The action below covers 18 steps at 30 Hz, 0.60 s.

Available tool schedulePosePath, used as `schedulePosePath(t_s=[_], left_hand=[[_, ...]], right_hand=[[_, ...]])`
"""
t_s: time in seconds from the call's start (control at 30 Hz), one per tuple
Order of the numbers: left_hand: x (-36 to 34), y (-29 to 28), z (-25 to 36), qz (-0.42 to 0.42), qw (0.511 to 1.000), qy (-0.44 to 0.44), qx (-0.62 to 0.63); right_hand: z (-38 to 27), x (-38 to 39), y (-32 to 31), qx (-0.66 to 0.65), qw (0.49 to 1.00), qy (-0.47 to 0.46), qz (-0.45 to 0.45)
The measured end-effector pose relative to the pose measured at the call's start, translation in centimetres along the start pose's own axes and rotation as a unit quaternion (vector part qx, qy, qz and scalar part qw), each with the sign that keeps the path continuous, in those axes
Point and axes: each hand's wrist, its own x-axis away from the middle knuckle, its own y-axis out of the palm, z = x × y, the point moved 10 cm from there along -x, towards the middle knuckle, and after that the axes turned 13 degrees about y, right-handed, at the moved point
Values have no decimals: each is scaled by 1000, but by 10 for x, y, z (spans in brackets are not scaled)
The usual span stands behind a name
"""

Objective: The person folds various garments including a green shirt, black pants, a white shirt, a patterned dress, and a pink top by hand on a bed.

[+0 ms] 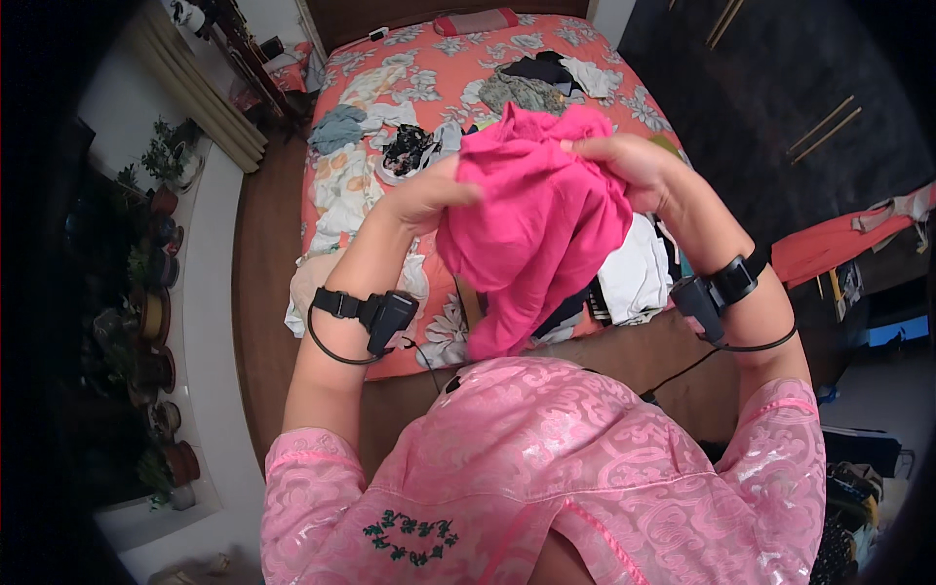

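Note:
A bright pink cloth garment (531, 210) is held up in front of me, bunched at the top and hanging in loose folds; its exact kind does not show. My right hand (634, 168) pinches its upper right side, thumb in front. On the other side my left hand (429, 198) has its thumb over the cloth's left edge, with the fingers hidden behind it. Below the garment's right side lies a folded white cloth (632, 278) on the bed. Black straps with small devices and cables circle both my forearms.
The bed (444, 341) has a coral floral sheet. Several garments lie across it, among them a blue-grey one (337, 130), a black patterned one (405, 149) and a camouflage-like one (522, 94). Potted plants (151, 327) line the left sill. A coral garment (838, 239) hangs at right.

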Motion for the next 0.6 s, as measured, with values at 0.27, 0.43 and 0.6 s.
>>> schedulePosePath(t_s=[0.27, 0.43, 0.6], left_hand=[[-46, -37, 2, 0, 956, -156, -249], [-88, -52, 46, 30, 919, -76, -387], [-113, -45, 72, 13, 902, -37, -429]], right_hand=[[-54, 10, 40, 356, 927, -111, 39], [-128, 25, 15, 633, 661, -232, 329], [-161, 42, 8, 648, 569, -317, 395]])
